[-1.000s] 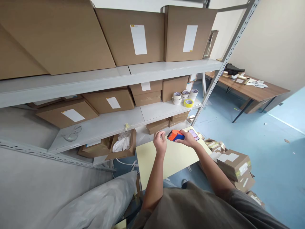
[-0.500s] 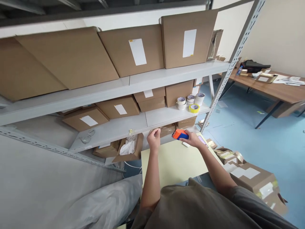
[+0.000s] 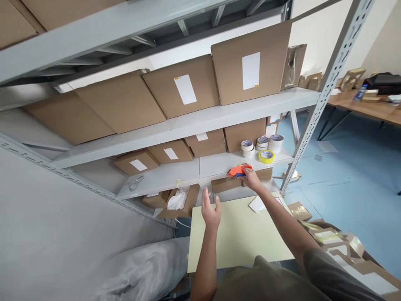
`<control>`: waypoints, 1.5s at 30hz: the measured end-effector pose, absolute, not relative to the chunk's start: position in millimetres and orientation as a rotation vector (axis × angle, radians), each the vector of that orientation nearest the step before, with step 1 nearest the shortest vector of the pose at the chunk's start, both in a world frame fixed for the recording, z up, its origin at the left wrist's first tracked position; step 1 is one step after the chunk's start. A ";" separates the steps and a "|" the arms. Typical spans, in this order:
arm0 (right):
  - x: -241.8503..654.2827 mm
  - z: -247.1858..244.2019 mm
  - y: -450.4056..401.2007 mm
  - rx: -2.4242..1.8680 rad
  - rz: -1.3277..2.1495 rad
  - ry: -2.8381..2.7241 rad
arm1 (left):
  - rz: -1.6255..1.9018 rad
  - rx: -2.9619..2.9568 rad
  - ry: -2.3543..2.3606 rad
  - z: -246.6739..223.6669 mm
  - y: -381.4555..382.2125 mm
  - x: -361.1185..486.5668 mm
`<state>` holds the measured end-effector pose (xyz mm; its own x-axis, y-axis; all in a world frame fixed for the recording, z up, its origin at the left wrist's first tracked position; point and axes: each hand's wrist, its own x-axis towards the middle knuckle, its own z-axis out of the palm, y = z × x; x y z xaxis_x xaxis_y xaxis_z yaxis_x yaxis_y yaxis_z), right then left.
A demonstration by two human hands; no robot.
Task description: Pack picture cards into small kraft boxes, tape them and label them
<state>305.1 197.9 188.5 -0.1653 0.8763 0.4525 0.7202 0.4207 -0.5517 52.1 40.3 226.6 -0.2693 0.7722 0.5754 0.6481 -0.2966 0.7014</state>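
My right hand (image 3: 251, 179) grips an orange and blue tape dispenser (image 3: 237, 171) at the front edge of the middle shelf. A bit of yellowish roll shows just behind it. Whether the dispenser rests on the shelf or hangs just above it, I cannot tell. Over the pale yellow tabletop (image 3: 241, 234), my left hand (image 3: 211, 211) is raised with thumb and fingers apart, holding nothing. A yellow tape roll (image 3: 266, 156) and several white tape rolls (image 3: 247, 147) stand on the shelf, right of the dispenser. Under my right forearm lies a white paper or card (image 3: 257, 204).
Cardboard boxes (image 3: 250, 62) line the metal shelves (image 3: 244, 112). An open box (image 3: 184, 202) with white packing sits low on the left. A slotted upright post (image 3: 326, 96) bounds the right side. Used cartons (image 3: 354, 255) lie on the floor. A wooden table (image 3: 372, 100) stands behind.
My right hand has moved the tape dispenser from above the tabletop to the shelf edge. My left hand's pinched fingers have spread open. The view has shifted, showing more of the upper shelf.
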 end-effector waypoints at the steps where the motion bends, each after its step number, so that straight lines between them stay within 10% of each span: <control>1: 306.7 191.7 211.2 -1.347 0.265 -1.964 | 1.603 1.805 1.805 226.4 40.1 51.3; 17: 284.0 184.5 319.9 -1.518 0.211 -2.197 | 1.502 1.559 1.990 217.8 24.4 33.5; 45: 172.5 106.8 89.8 -0.856 0.867 -2.206 | 1.241 1.383 2.397 156.6 -122.5 -77.8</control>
<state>172.5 89.8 106.8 -0.6037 0.7396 0.2975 0.3389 0.5759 -0.7439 -77.8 -122.5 156.6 -0.5795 0.7632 0.2859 0.6739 0.2516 0.6947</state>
